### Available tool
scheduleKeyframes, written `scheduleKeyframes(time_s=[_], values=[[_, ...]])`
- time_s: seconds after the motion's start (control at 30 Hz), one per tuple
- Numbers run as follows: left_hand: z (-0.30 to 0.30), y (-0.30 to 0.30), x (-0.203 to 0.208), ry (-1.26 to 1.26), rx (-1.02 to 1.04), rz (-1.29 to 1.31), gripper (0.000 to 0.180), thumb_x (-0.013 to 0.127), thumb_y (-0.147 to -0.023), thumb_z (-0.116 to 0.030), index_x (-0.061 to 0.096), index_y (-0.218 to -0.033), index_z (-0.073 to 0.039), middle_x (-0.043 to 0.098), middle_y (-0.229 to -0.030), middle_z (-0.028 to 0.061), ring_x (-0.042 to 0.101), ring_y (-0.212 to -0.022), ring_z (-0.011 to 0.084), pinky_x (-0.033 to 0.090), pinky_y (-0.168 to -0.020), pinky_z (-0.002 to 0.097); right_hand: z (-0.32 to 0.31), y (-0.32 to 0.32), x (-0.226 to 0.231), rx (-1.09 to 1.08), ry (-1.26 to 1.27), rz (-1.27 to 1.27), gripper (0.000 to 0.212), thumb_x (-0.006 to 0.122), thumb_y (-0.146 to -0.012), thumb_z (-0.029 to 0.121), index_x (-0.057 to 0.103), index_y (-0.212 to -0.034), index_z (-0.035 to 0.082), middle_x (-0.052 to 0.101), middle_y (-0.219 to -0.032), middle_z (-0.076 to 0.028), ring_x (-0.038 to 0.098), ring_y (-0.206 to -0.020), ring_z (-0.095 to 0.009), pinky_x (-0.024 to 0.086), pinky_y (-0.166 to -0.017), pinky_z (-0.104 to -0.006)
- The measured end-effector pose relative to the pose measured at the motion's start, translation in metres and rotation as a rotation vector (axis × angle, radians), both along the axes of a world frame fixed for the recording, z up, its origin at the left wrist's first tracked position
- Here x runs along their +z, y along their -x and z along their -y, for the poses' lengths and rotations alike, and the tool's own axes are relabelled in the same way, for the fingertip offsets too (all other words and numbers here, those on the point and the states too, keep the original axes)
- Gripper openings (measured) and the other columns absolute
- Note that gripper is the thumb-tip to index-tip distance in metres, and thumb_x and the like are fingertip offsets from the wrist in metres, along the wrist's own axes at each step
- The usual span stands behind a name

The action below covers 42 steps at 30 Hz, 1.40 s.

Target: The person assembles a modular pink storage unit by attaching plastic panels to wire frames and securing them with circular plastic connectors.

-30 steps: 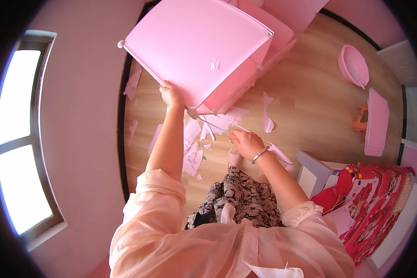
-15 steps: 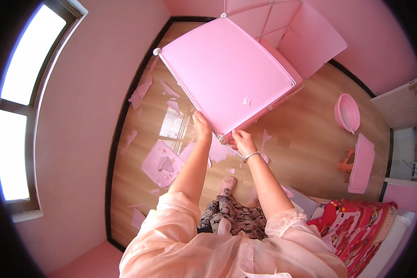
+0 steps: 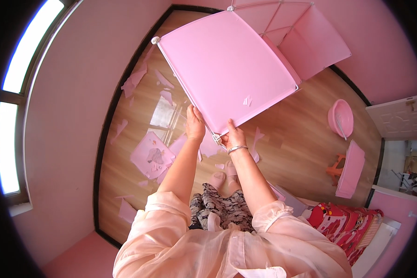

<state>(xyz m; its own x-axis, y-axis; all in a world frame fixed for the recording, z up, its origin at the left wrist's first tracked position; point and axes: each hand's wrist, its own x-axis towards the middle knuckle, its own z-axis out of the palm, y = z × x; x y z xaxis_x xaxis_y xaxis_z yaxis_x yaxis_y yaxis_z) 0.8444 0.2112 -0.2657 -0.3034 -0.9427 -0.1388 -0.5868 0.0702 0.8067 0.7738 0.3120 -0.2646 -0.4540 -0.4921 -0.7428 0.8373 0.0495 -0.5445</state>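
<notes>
Before me stands a pink panel storage cabinet (image 3: 224, 69), its top framed by thin white rods joined by white connectors. My left hand (image 3: 195, 124) is closed on the left edge of the top, close to the near corner. Around the near edge, beside the corner connector (image 3: 216, 137), my right hand (image 3: 234, 136) is closed with a finger lying on the panel. That hand partly hides the corner. Small pale scraps (image 3: 247, 100) lie on the top panel. The undersides of my fingers are out of sight.
Torn pink film pieces (image 3: 135, 79) and a printed pink panel (image 3: 151, 155) lie on the wooden floor to the left. On the right are a pink basin (image 3: 341, 118), an orange stool (image 3: 337, 169), stacked pink panels (image 3: 350, 169) and red patterned bedding (image 3: 343, 224). A taller open pink section (image 3: 312, 41) adjoins the cabinet.
My right hand has shifted slightly left at the corner, a finger now resting on the top panel. My left hand stays on the edge. My feet have moved, and the view has shifted slightly.
</notes>
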Motion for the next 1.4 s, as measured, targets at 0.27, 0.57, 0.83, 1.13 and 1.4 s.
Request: scheduleKeyframes(time_s=[0.27, 0.57, 0.83, 1.13, 1.4], values=[[0.001, 0.000, 0.003, -0.011, -0.055, 0.022, 0.037, 0.024, -0.089, -0.032, 0.035, -0.115, -0.008, 0.048, -0.107, 0.0177, 0.046, -0.099, 0.0318, 0.036, -0.083, 0.0372, -0.008, 0.013, 0.002, 0.153, 0.033, -0.002, 0.042, 0.052, -0.080, 0.036, 0.045, -0.100, -0.001, 0.058, -0.084, -0.015, 0.060, -0.069, -0.026, 0.050, -0.057, -0.0345], [-0.054, -0.013, 0.037, -0.135, -0.225, 0.212, 0.045, 0.047, -0.079, -0.043, 0.047, -0.081, 0.002, 0.055, -0.069, 0.0201, 0.053, -0.068, 0.0356, 0.040, -0.061, 0.0397, -0.021, 0.046, 0.001, 0.133, 0.057, -0.099, 0.047, 0.040, -0.084, 0.043, 0.043, -0.103, 0.000, 0.059, -0.083, -0.016, 0.060, -0.070, -0.025, 0.050, -0.061, -0.0358], [-0.070, -0.008, 0.036, -0.058, -0.251, 0.561, 0.052, 0.050, -0.074, -0.049, 0.047, -0.075, 0.002, 0.057, -0.068, 0.0208, 0.056, -0.065, 0.0354, 0.044, -0.060, 0.0415, -0.007, 0.027, -0.024, -0.015, -0.218, -0.733, 0.053, 0.036, -0.086, 0.042, 0.052, -0.076, -0.008, 0.054, -0.064, -0.012, 0.049, -0.062, -0.018, 0.040, -0.059, -0.0317], [-0.060, -0.020, 0.018, 0.166, -0.423, 0.380, 0.046, 0.051, -0.077, -0.043, 0.043, -0.066, 0.001, 0.051, -0.049, 0.0176, 0.051, -0.047, 0.0352, 0.040, -0.044, 0.0426, 0.023, 0.027, -0.016, -0.371, -0.247, -0.747, 0.052, 0.034, -0.088, 0.037, 0.048, -0.068, -0.009, 0.051, -0.057, -0.009, 0.046, -0.051, -0.017, 0.039, -0.050, -0.0307], [-0.052, -0.022, 0.020, 0.030, -0.418, 0.311, 0.044, 0.052, -0.076, -0.040, 0.045, -0.068, 0.002, 0.051, -0.051, 0.0192, 0.052, -0.050, 0.0365, 0.040, -0.047, 0.0429, 0.027, 0.028, -0.014, -0.359, -0.324, -0.840, 0.053, 0.034, -0.088, 0.036, 0.049, -0.065, -0.009, 0.050, -0.053, -0.010, 0.046, -0.049, -0.017, 0.038, -0.048, -0.0317]])
